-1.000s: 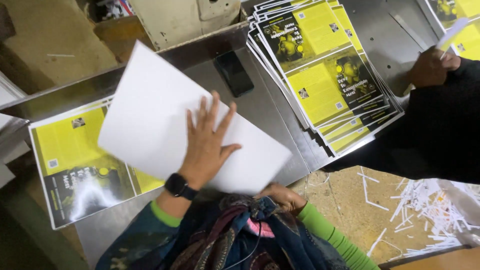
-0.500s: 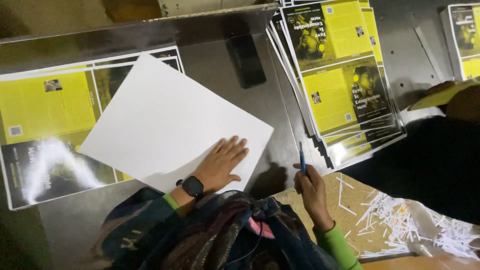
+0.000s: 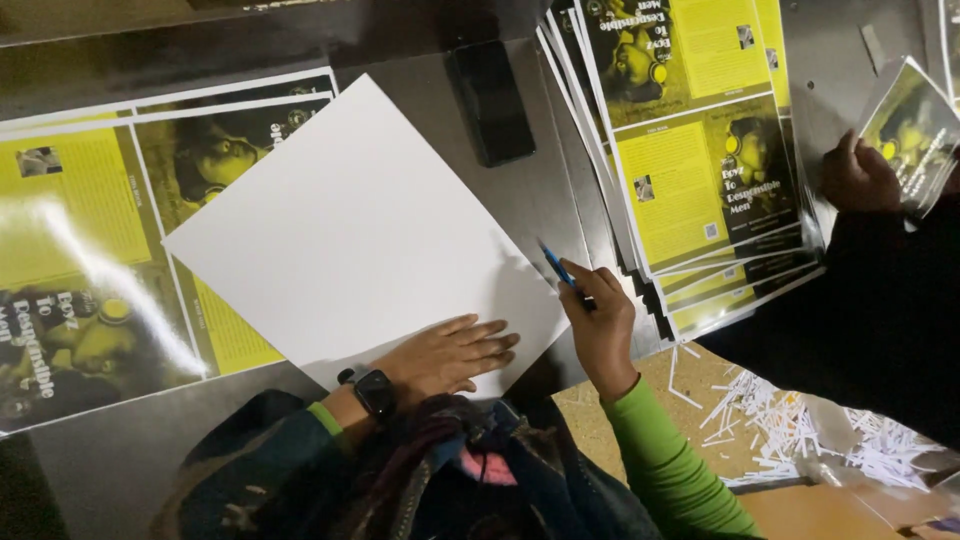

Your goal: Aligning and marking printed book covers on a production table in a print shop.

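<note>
Flat on the blank white sheet [image 3: 350, 230], the left hand [image 3: 450, 355] lay palm-down, fingers slightly spread, near its lower edge. Right hand [image 3: 600, 320] was closed around a blue pen [image 3: 556, 265], tip touching the sheet's right edge, beside the stacked yellow printed covers [image 3: 700, 160].

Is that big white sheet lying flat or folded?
Flat and spread: the white sheet shows all unfolded edges on the metal table, with the left hand pressing its near edge.
</note>
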